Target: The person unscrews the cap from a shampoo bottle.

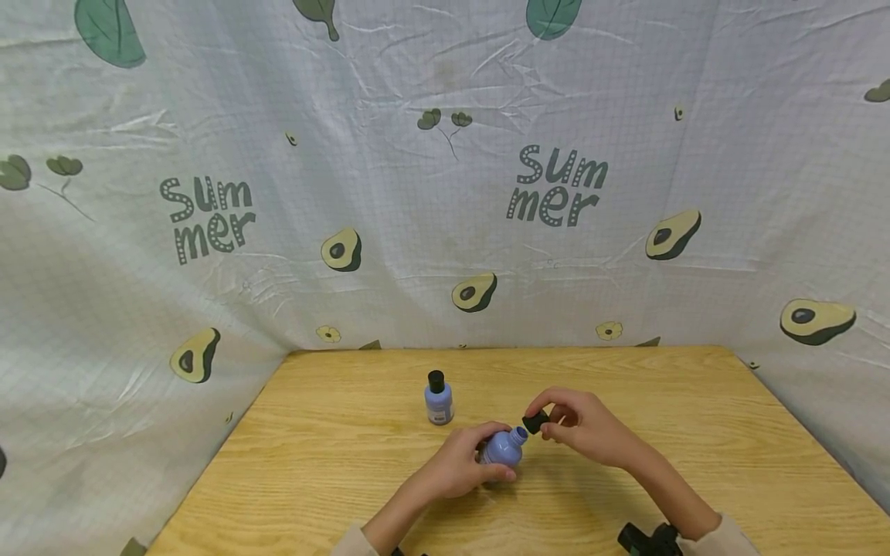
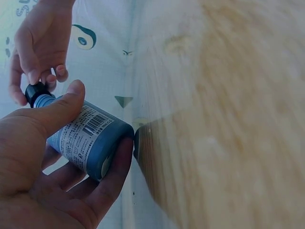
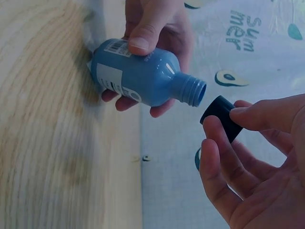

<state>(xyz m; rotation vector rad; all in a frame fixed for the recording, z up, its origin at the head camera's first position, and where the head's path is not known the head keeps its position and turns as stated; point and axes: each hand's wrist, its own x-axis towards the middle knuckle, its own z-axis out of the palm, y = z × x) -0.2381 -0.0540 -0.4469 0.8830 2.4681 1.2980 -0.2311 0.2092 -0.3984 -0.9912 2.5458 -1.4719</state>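
Note:
My left hand (image 1: 455, 462) grips a blue-purple bottle (image 1: 503, 449) round its body, tilted with its neck toward the right hand. The threaded neck is bare in the right wrist view, and a label with a barcode (image 2: 96, 125) shows on the bottle's side in the left wrist view. Between thumb and fingers, my right hand (image 1: 587, 425) pinches a black cap (image 3: 221, 117), a small gap away from the bottle's mouth (image 3: 202, 93). Behind the left hand stands a second bottle (image 1: 439, 403) of the same colour, upright, with its black cap on.
Everything is over a wooden table (image 1: 334, 432). A printed cloth (image 1: 403, 201) with avocados and lettering hangs behind it and at both sides. A black device (image 1: 650, 539) is strapped at the right wrist, near the front edge of the view.

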